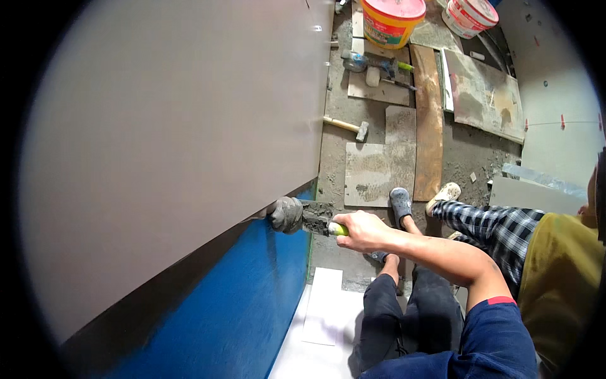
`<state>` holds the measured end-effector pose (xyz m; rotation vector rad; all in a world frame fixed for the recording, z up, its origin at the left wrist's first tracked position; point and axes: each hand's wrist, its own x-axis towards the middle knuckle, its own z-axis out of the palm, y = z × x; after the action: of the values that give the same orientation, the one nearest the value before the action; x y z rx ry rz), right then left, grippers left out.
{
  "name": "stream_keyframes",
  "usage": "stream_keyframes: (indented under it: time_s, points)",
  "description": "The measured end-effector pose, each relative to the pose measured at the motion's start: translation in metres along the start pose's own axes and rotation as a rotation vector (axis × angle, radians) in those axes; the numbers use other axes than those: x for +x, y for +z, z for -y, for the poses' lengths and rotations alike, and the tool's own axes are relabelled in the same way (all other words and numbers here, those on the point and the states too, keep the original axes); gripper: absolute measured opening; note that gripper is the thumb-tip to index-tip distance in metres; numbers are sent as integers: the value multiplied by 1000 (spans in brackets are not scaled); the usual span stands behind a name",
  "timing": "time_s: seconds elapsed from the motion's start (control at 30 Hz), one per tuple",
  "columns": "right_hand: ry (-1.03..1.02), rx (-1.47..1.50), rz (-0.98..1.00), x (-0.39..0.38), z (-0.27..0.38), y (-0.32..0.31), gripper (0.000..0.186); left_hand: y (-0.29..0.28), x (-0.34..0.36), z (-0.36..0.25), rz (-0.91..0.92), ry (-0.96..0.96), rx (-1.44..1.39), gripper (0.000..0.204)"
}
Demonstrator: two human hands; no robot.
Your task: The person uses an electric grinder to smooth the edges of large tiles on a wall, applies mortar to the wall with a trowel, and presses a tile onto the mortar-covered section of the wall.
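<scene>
Gripping a mortar-smeared trowel (317, 219) by its handle (339, 229) in the closed right hand (361, 232), beside a grey-gloved hand (287, 215) of indeterminable side, owner and grip, at the edge of a grey panel (177, 126).

My right hand (363, 232) hides part of the trowel handle (339, 228), and just left of my fingers the wrist behind a grey-gloved hand (287, 215) is lost behind the large grey slab (183, 126), so I cannot tell whose it is. Right of my fingers, the edge cuts off a co-worker (562, 271); far ahead, it crops a yellow-and-red bucket (385, 28).
</scene>
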<state>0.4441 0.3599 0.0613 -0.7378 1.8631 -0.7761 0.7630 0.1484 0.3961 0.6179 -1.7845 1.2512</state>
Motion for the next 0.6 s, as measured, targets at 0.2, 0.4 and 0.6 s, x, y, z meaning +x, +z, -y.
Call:
stream_keyframes:
  time_s: [0.2, 0.4, 0.6]
  points:
    - [-52, 48, 45, -24, 32, -26, 45, -1, 0, -12, 5, -18, 4, 54]
    - [-104, 93, 126, -44, 52, -40, 41, 4, 4, -18, 26, -27, 31, 56]
    - [-140, 234, 110, -93, 75, -31, 30, 11, 5, -19, 125, -109, 18, 62]
